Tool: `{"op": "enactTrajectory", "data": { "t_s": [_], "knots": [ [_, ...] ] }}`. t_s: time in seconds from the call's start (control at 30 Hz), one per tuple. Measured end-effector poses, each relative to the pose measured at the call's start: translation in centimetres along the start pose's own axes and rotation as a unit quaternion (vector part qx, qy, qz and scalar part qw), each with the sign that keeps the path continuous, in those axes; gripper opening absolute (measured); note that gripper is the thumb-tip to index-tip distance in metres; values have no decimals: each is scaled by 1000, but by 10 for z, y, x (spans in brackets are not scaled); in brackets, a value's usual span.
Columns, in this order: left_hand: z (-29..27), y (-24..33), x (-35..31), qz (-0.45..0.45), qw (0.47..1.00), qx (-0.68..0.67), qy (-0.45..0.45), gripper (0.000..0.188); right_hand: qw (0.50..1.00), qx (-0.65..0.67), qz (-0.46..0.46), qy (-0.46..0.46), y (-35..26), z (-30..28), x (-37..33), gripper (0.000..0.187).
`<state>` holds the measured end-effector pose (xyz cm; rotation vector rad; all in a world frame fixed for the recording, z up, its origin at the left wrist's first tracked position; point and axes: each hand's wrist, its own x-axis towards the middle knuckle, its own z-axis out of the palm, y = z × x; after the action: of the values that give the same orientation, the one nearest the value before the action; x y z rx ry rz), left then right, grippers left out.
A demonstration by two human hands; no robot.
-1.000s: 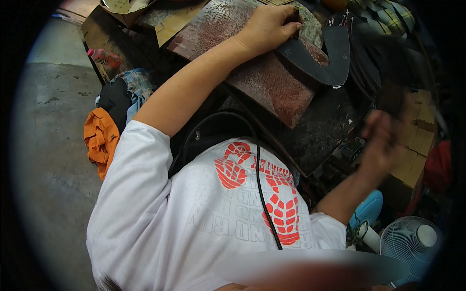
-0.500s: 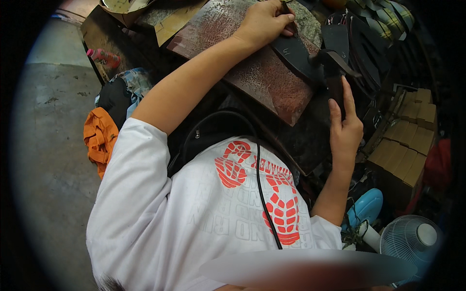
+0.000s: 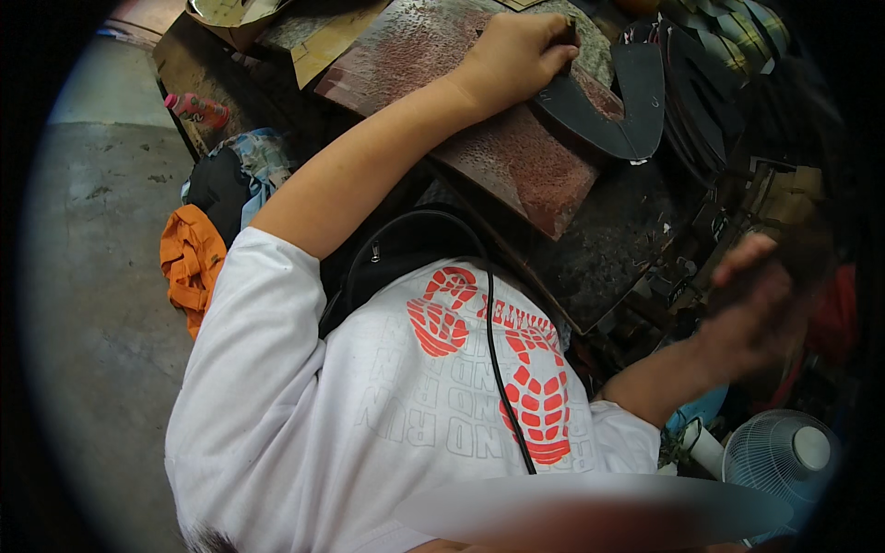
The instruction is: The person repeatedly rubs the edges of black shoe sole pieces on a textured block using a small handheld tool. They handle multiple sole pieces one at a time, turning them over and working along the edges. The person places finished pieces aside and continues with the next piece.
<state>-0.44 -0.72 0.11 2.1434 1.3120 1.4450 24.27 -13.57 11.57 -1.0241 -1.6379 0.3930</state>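
A flat black U-shaped piece (image 3: 604, 135), like a shoe upper, lies over a reddish-brown worn board (image 3: 516, 175), its rounded end pointing toward me. My left hand (image 3: 521, 60) is closed at the end of its left leg; the fingertips are partly hidden, and something small and dark shows beside them. Out to the right, apart from the piece, my right hand (image 3: 751, 309) is raised and smeared by motion. A dark blurred shape above it appears to be the hammer (image 3: 807, 235) that it gripped half a second ago.
More black pieces (image 3: 687, 101) are stacked right of the board. Cardboard boxes (image 3: 793, 189) stand farther right, above a white fan (image 3: 779, 447). An orange cloth (image 3: 191, 258) hangs at left, and a pink bottle (image 3: 198, 109) lies beyond it.
My right hand has swung away from the black piece to the right, with the dark hammer. My left hand and the piece have shifted slightly right, and the piece's rounded end is now uncovered.
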Motion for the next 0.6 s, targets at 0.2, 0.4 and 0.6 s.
{"op": "enactTrajectory", "data": {
  "t_s": [0.2, 0.4, 0.6],
  "knots": [
    [15, 3, -7, 151, 983, 109, -13, 14, 989, -130, 65, -21, 29, 38, -15, 47],
    [10, -18, 3, -157, 974, -162, 15, 8, 929, -207, 250, -176, 69, 26, -52, 57],
    [1, -12, 1, -244, 948, -197, -50, 12, 925, -231, 245, -178, 68, 28, -58, 52]
  ]
}}
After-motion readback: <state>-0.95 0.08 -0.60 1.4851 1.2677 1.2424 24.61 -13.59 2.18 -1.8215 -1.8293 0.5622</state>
